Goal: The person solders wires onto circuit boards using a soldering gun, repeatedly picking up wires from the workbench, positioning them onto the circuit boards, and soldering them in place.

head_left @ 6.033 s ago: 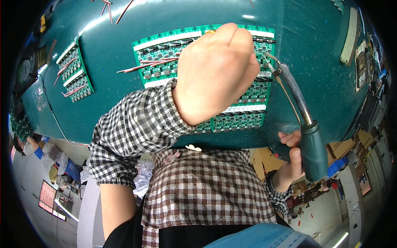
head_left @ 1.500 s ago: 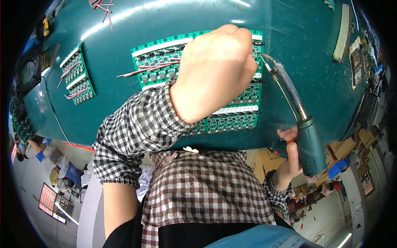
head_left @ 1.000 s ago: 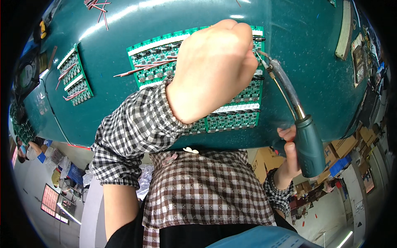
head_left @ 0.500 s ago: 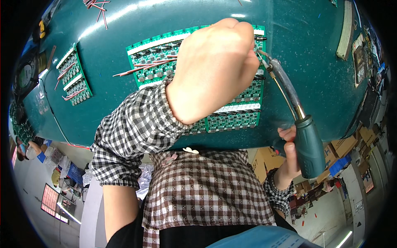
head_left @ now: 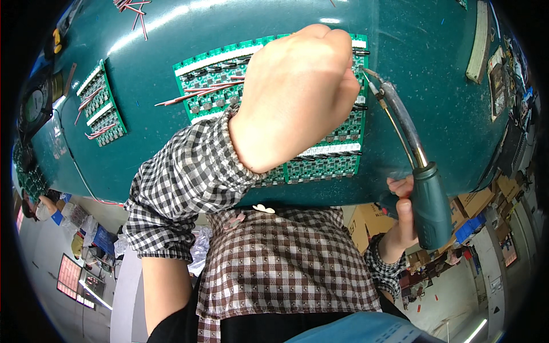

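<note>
A panel of green circuit boards (head_left: 329,166) with white strips and rows of black parts lies on the green work surface. My left hand (head_left: 300,91) is closed above it, hiding much of its middle. Red, black and white wires (head_left: 200,91) stick out leftward from beneath that hand, which appears to hold them; its fingertips are mostly hidden. On the right, my right hand (head_left: 405,220) grips the green handle of a soldering iron (head_left: 433,206). A thin metal feed tube runs along the iron's shaft. The bent tip is at the panel's right edge, close beside my left fingers.
A smaller circuit board with wires (head_left: 104,106) lies at the left. More loose wires (head_left: 134,8) rest at the far left. A cable (head_left: 74,154) crosses the left side of the mat (head_left: 154,154). A pale bar (head_left: 477,46) lies far right; cardboard boxes (head_left: 474,200) are beyond the edge.
The soldering iron has shifted slightly right and down, its tip drawing a little away from my left fingers. My left hand has barely moved.
</note>
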The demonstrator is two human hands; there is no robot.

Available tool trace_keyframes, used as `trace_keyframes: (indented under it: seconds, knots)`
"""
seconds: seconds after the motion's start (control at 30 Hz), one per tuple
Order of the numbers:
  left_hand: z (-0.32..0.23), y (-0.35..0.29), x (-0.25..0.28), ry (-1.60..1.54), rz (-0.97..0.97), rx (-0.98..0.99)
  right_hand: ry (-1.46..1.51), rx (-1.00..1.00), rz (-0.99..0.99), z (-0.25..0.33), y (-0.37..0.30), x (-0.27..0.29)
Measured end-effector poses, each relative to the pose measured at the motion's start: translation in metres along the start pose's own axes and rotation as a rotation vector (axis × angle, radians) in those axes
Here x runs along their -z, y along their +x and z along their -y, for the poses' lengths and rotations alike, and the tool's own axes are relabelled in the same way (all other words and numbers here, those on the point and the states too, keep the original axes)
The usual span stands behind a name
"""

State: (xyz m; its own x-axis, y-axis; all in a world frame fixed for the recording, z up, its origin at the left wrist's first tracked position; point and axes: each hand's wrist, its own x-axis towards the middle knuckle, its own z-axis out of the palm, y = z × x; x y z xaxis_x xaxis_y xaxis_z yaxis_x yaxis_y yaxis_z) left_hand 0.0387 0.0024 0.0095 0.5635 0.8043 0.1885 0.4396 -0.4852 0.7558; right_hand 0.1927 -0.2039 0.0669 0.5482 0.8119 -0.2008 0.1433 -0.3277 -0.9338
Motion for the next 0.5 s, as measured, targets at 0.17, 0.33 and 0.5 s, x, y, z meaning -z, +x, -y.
trace_keyframes:
  seconds: [0.17, 0.33, 0.5]
  knots:
    - [0.0000, -0.0002, 0.0002, 0.012, 0.008, 0.002, 0.039, -0.012, 0.003, -0.0009, -0.0013, -0.0001]
    - [-0.0018, -0.0011, 0.0004, 0.022, 0.004, 0.015, -0.031, 0.080, 0.022, 0.0047, 0.0035, 0.0024]
    - [-0.0001, -0.0063, -0.0043, 0.026, -0.022, 0.011, -0.077, 0.053, 0.040, 0.0060, 0.0024, 0.0017]
